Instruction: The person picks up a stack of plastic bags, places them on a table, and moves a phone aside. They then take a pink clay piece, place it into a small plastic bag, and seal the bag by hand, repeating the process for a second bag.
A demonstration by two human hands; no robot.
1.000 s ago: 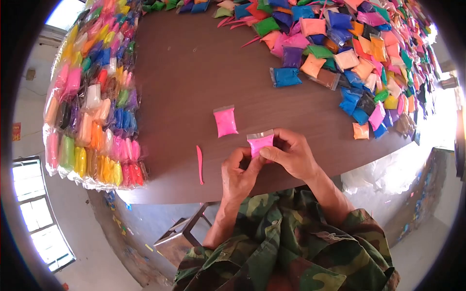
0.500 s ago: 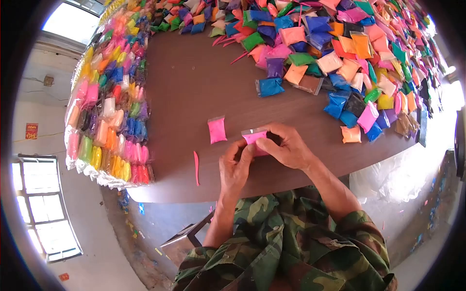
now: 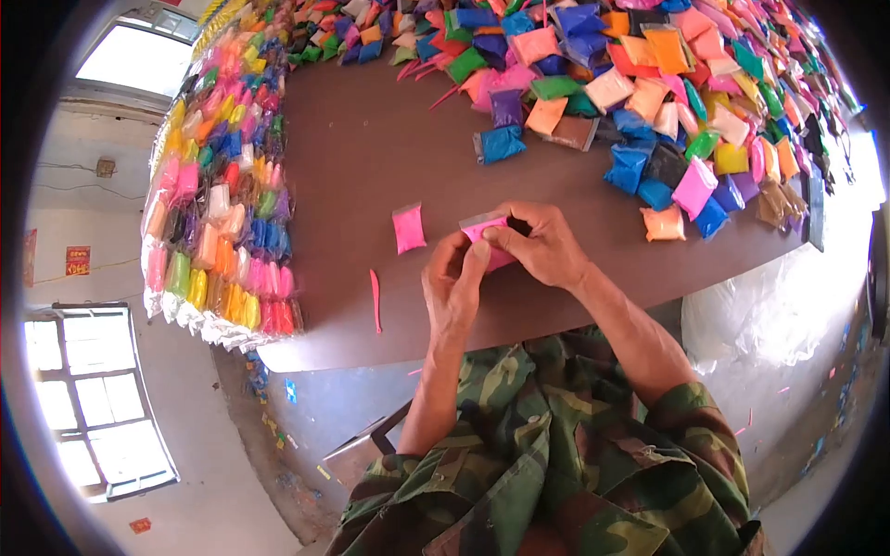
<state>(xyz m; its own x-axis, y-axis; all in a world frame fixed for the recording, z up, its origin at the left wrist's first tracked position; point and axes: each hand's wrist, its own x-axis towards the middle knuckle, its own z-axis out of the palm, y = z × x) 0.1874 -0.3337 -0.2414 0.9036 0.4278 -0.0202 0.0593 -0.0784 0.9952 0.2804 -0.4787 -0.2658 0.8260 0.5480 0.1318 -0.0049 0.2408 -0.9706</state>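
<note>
Partly, the hands (image 3: 549,248) hide the pink packet (image 3: 479,228) pinched between them.

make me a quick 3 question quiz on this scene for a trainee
1. True or false: the pink stick lies on the table, apart from the left hand and the right hand.
2. What colour is the held packet? a) blue b) pink c) green
3. Fill in: in the picture, the loose packet lies to the ___ of the held packet.

Key: 1. true; 2. b; 3. left
</note>
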